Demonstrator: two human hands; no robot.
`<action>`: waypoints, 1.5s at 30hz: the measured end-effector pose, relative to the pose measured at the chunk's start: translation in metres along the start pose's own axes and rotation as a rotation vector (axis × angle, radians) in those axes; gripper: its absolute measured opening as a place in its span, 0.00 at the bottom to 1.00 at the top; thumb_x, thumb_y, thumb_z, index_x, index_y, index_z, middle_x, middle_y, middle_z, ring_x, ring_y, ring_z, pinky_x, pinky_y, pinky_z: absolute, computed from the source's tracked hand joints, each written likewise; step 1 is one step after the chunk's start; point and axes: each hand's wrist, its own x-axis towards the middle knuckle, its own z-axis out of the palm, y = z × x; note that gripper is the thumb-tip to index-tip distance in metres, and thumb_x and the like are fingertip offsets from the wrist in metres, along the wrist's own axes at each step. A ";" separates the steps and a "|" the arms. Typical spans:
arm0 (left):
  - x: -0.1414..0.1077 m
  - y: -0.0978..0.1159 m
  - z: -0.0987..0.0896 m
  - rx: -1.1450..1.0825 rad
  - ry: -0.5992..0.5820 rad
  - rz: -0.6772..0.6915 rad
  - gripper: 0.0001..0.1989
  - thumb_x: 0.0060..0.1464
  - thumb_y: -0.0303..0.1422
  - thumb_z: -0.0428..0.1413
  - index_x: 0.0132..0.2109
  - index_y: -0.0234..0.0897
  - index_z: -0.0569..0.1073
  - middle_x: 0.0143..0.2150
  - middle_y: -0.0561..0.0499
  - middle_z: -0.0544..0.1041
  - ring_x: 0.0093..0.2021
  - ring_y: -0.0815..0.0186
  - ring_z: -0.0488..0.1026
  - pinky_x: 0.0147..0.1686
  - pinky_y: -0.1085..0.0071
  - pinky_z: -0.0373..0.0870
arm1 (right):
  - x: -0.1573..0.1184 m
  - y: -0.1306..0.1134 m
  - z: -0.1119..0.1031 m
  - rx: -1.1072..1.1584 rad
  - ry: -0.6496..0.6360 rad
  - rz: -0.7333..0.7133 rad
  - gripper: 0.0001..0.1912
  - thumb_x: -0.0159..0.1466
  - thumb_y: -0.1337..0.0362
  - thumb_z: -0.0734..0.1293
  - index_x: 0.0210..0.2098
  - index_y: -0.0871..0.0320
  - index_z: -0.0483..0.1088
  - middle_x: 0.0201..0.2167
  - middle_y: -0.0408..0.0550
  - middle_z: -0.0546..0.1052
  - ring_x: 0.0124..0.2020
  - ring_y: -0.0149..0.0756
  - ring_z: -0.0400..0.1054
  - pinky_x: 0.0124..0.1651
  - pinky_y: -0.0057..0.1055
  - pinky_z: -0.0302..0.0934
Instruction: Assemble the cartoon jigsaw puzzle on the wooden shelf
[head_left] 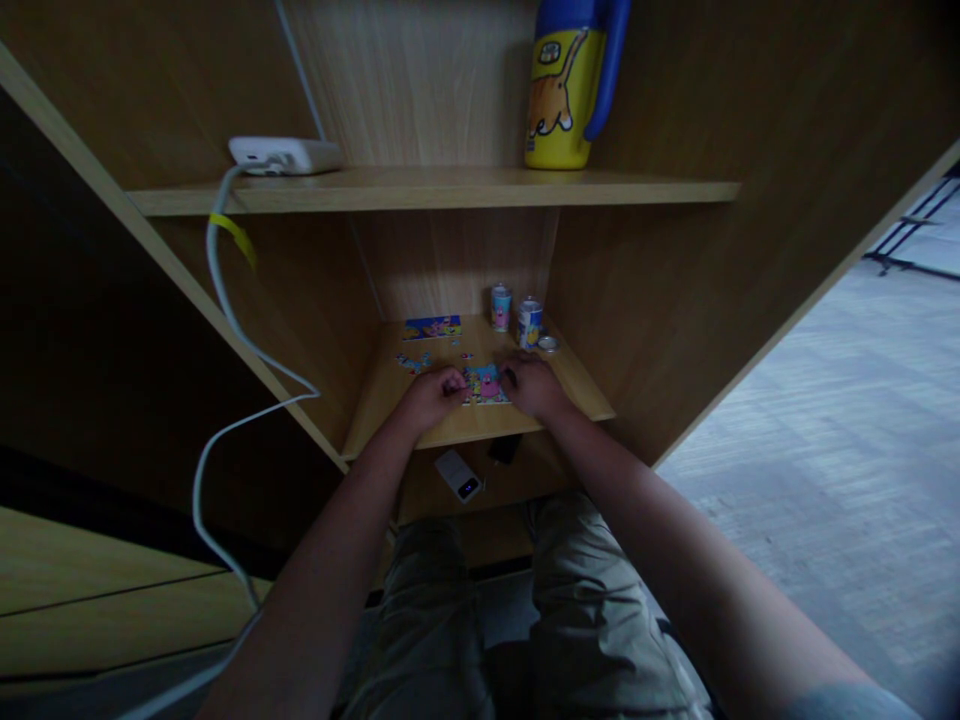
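Head view: your left hand (pixel 441 392) at the left edge of the puzzle (pixel 487 384), fingers curled nearly closed; whether they grip a piece, cannot tell. Your right hand (pixel 529 384) at its right edge, fingers bent, hold unclear. Puzzle lies flat near the front of the middle shelf (pixel 442 436). Loose pieces (pixel 414 363) left, two cans (pixel 501 308) behind, toward the right.

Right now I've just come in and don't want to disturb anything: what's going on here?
A person's left hand and right hand are at either side of a joined patch of jigsaw on a shelf; whether they grip a piece is unclear. Loose pieces lie beyond the left hand. Two cans and a round lid sit beyond the right.
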 end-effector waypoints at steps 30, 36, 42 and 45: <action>0.001 -0.008 0.001 0.015 -0.004 0.020 0.11 0.59 0.42 0.65 0.37 0.40 0.77 0.31 0.54 0.78 0.32 0.64 0.72 0.34 0.69 0.66 | 0.001 0.002 0.002 0.011 0.014 -0.020 0.15 0.77 0.62 0.66 0.56 0.58 0.82 0.55 0.59 0.83 0.58 0.50 0.74 0.66 0.41 0.62; 0.001 -0.007 0.001 0.021 -0.003 0.012 0.11 0.60 0.43 0.65 0.37 0.40 0.78 0.31 0.54 0.78 0.33 0.64 0.73 0.35 0.69 0.67 | 0.001 0.002 0.002 0.002 0.014 -0.017 0.15 0.77 0.62 0.66 0.55 0.58 0.82 0.56 0.59 0.83 0.59 0.50 0.74 0.65 0.41 0.62; 0.000 -0.007 0.001 0.017 -0.001 0.026 0.11 0.60 0.43 0.65 0.37 0.40 0.77 0.32 0.54 0.78 0.33 0.64 0.72 0.36 0.68 0.67 | 0.001 0.003 0.004 0.003 0.021 -0.019 0.15 0.77 0.62 0.65 0.55 0.58 0.82 0.56 0.59 0.83 0.58 0.50 0.74 0.66 0.41 0.62; 0.000 -0.008 0.002 0.019 0.001 0.024 0.11 0.60 0.42 0.65 0.37 0.40 0.78 0.31 0.54 0.78 0.32 0.64 0.72 0.35 0.68 0.67 | 0.001 0.003 0.004 0.003 0.028 -0.024 0.15 0.76 0.63 0.66 0.55 0.58 0.82 0.55 0.58 0.83 0.58 0.49 0.74 0.67 0.41 0.62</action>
